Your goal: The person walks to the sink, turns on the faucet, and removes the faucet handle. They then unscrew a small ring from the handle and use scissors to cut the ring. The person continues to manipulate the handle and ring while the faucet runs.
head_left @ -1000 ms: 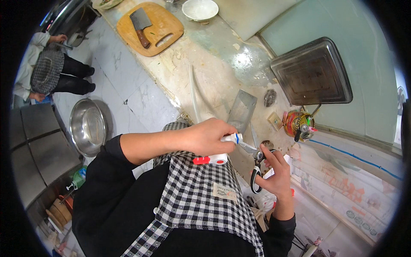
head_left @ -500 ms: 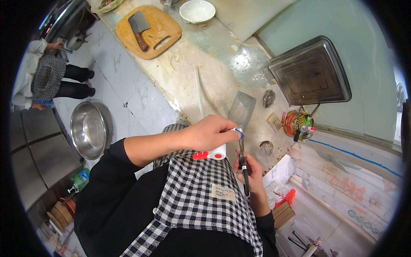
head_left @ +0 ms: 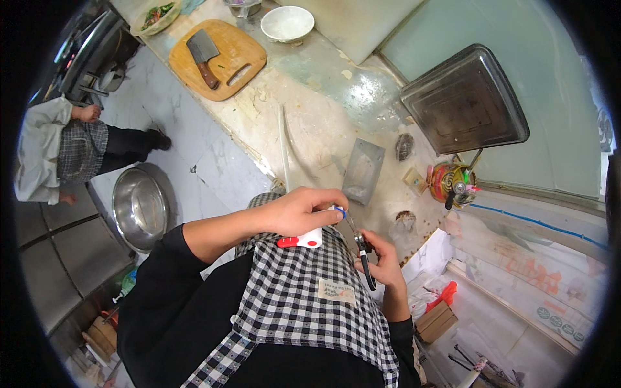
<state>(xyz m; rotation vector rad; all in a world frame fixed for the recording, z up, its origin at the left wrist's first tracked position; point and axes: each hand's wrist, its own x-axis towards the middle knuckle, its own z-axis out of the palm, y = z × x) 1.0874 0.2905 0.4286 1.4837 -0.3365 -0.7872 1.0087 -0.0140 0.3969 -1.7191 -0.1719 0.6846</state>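
My left hand [head_left: 304, 210] is closed, its thumb and forefinger pinching a small white piece with a blue band [head_left: 339, 209]. Below its palm sticks out a white body with a red end [head_left: 299, 242], and a long pale strip [head_left: 283, 142] runs from behind the hand over the counter. My right hand [head_left: 383, 257] grips a black-handled hand tool [head_left: 364, 258], scissors-like or plier-like, its thin metal jaws pointing up at the blue-banded piece. Whether the jaws touch it I cannot tell.
On the counter lie a wooden board [head_left: 249, 52] with a cleaver [head_left: 204, 57], a white bowl [head_left: 288, 24] and a grey metal plate [head_left: 363, 171]. A dark tray [head_left: 466, 100] leans at the right by a tin of tools [head_left: 446, 184]. A steel basin [head_left: 139, 210] and another person [head_left: 71, 142] are left.
Both hands have shifted slightly down, the left one also leftward, and the pale strip and white-and-red body with it. The tool's jaws now tilt further left. The other person has changed stance.
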